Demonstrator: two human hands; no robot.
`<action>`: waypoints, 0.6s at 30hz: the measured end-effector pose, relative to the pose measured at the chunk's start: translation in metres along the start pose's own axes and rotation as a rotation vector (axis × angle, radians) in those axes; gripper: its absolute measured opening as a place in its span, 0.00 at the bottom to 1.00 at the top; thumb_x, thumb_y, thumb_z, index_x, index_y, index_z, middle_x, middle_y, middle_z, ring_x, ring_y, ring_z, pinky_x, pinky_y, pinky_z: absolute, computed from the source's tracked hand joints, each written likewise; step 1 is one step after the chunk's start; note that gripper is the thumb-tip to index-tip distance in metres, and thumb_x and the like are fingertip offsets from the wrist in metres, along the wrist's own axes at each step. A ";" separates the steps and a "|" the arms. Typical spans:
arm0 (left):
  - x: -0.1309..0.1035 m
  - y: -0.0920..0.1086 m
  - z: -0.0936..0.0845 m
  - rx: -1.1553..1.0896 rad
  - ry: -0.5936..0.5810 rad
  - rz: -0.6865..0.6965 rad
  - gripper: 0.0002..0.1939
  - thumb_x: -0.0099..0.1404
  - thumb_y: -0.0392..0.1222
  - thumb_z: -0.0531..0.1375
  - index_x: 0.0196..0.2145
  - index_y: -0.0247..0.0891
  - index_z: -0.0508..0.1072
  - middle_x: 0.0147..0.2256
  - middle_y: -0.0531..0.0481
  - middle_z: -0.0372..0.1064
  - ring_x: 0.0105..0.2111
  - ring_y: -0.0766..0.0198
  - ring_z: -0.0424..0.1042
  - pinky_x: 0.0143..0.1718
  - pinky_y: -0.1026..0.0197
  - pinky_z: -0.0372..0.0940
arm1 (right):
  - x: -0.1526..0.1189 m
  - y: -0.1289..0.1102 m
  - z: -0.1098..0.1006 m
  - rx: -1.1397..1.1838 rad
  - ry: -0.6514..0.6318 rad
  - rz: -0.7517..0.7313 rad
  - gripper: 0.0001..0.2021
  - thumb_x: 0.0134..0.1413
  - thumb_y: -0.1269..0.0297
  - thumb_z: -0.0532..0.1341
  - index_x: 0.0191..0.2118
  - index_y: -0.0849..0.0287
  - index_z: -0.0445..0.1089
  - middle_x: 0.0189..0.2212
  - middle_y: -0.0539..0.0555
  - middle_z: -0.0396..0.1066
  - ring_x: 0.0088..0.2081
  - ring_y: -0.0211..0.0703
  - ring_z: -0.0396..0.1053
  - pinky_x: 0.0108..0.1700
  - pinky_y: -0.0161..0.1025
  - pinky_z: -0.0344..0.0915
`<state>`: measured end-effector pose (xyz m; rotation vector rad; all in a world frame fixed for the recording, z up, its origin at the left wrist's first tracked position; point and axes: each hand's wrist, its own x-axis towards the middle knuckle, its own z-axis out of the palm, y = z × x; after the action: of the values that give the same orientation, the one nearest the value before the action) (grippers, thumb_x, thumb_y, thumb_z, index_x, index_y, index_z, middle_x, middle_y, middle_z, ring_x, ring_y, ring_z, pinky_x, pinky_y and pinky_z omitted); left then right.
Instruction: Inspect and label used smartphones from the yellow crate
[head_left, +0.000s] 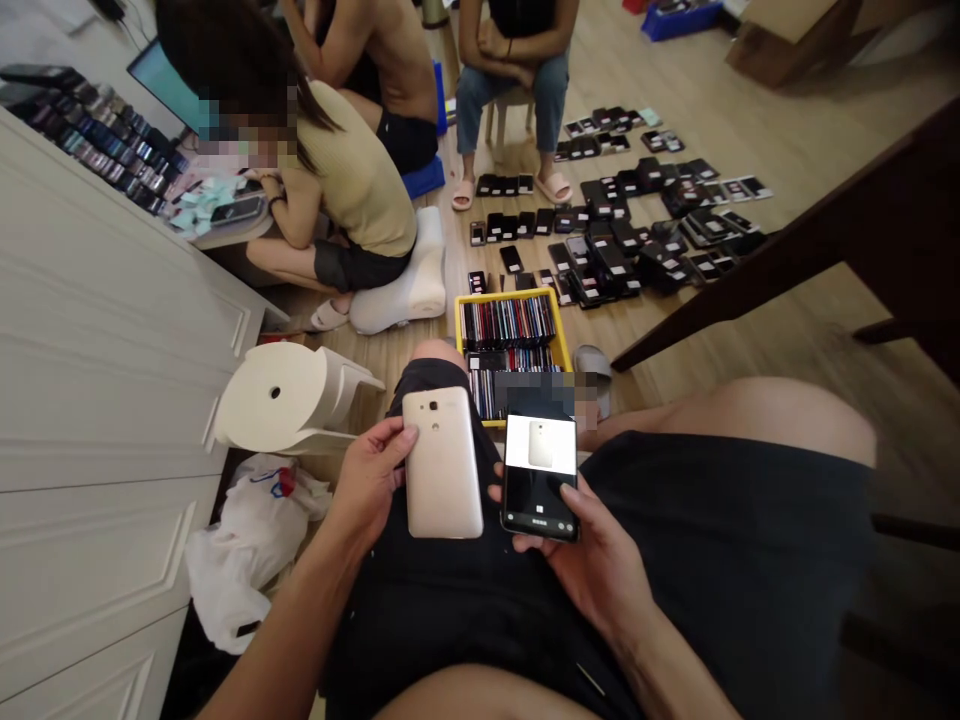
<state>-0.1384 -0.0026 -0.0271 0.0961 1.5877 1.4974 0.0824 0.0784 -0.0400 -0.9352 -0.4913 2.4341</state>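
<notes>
A gold phone (pixel 442 462) lies back-up on the person's lap, its left edge pinched by the left hand (pixel 369 482). It looks stiff, smooth, probably slippery; the edges suit gripping. Just right of it, the right hand (pixel 592 556) cradles a black phone (pixel 540 478). Beyond sits a yellow crate (pixel 459 325).

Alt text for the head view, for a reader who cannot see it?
A left hand holds a pale gold phone back-up beside a black phone in the right hand, whose screen shows that phone. Beyond: a yellow crate of phones, three seated people.
</notes>
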 end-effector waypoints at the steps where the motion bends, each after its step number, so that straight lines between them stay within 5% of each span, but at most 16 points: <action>1: 0.000 0.000 0.001 0.006 -0.002 -0.001 0.19 0.53 0.50 0.73 0.40 0.38 0.80 0.36 0.49 0.78 0.31 0.65 0.73 0.32 0.65 0.69 | 0.000 0.001 0.001 -0.006 -0.007 0.008 0.29 0.60 0.58 0.63 0.66 0.54 0.62 0.52 0.63 0.76 0.50 0.61 0.76 0.31 0.41 0.76; 18: 0.000 0.004 0.005 -0.007 0.025 -0.026 0.22 0.50 0.50 0.75 0.40 0.35 0.80 0.37 0.46 0.78 0.34 0.64 0.72 0.34 0.65 0.71 | -0.001 0.006 0.002 -0.017 -0.061 0.011 0.22 0.63 0.60 0.60 0.61 0.60 0.65 0.52 0.67 0.75 0.50 0.61 0.76 0.32 0.41 0.76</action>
<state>-0.1371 0.0024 -0.0229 0.0522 1.5979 1.4892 0.0798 0.0728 -0.0414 -0.8751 -0.5300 2.4783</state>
